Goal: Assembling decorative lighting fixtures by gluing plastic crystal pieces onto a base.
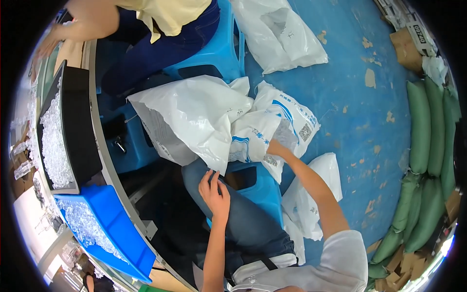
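At the far left, a long surface point(111, 177) is carrying a black bin point(80, 121) and, just beside it, a blue bin point(121, 226). Both bins are holding heaps of small clear pieces point(56, 146). Above them, a co-worker in a yellow top point(170, 14) and dark trousers is sitting on a blue stool point(206, 58), with one bare arm stretching over toward the surface; that person's hand is showing only as a blur.

Right of the bins, a large white bag point(199, 109) is lying crumpled, its open mouth facing left. Below it, the person's left hand point(215, 195) is hovering palm down by the thigh, holding nothing, its fingers loosely parted and their tips lying close to the bag's lower corner. A second blue stool point(260, 192) is standing just right of the knee.

Against the large bag's right side, a white bag with blue print point(301, 109) is leaning, partly above the stool. The right hand point(276, 148) is sitting at this bag's opening; its fingers are hiding inside, so I cannot tell whether they are gripping anything.

Farther right, two more white bags are lying on the blue floor point(355, 146), one near the top point(287, 44) and one beside the right forearm point(321, 185). Along the right edge, plump green sacks point(421, 129) are lying in a row, with brown cardboard point(406, 265) piling up below.
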Demonstrator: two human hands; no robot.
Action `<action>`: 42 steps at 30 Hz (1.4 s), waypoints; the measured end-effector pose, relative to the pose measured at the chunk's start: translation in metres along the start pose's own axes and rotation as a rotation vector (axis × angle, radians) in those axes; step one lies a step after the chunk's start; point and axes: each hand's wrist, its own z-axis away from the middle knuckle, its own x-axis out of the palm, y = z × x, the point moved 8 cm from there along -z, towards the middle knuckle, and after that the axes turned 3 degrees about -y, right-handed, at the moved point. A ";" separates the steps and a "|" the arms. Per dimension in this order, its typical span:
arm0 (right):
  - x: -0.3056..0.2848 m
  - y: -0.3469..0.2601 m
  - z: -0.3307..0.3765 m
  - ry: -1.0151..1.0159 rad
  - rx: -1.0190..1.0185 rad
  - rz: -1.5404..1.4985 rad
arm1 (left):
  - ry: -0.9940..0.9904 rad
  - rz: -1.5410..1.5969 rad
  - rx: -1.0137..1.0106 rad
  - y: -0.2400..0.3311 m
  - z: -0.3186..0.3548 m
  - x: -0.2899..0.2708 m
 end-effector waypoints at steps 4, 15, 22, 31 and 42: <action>-0.043 -0.005 0.055 -0.047 0.232 0.001 | 0.008 -0.024 -0.004 -0.008 0.000 -0.017; 0.013 0.025 0.111 0.699 0.343 -0.355 | -0.531 0.541 0.152 0.107 0.022 0.193; 0.016 -0.057 0.081 0.506 0.285 -0.552 | -1.164 0.543 -0.155 0.006 0.001 0.295; -0.008 -0.061 0.079 0.157 0.452 -1.218 | -1.133 -0.349 0.282 -0.024 -0.004 0.276; 0.056 0.069 0.031 0.099 0.490 -0.388 | -0.908 -0.039 0.329 0.009 -0.018 0.224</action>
